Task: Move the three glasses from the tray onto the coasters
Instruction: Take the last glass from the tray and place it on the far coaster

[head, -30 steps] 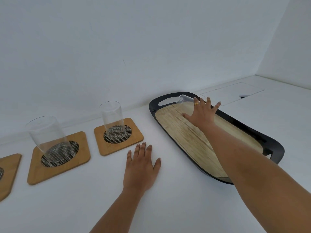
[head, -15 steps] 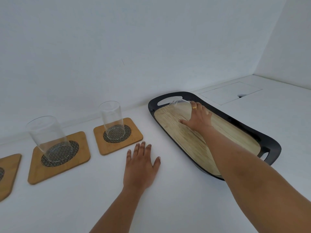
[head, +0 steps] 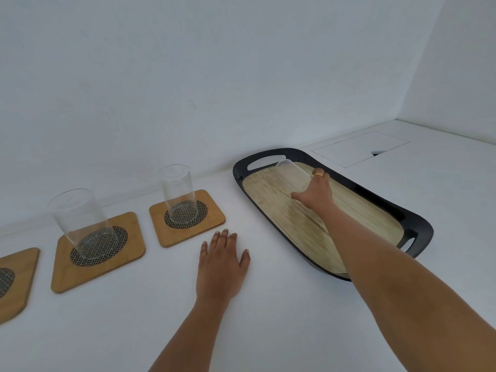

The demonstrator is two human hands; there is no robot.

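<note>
I see the last glass (head: 292, 174) on the tray (head: 375, 194), at its far end near the handle cutout. My right hand (head: 316, 193) is wrapped around it: thumb on the near side, fingers curled over the far side, so it is gripping the glass. The glass looks tilted toward the far-left end, though it is clear and partly hidden by the hand, so I cannot tell whether its base touches the tray's wooden floor. A gold ring (head: 318, 173) shows on 1 finger.

My left hand (head: 221, 260) lies flat on the white counter (head: 281, 318), palm down, fingers spread and holding nothing, between the tray and the nearest coaster.

To the left, 2 glasses already stand upright on coasters: 1 glass (head: 178, 196) on the coaster (head: 212, 222) nearest the tray, another glass (head: 80, 222) on the next coaster (head: 134, 253). A 3rd coaster (head: 20, 280) sits bare at the left edge, cut off by the frame.
</note>
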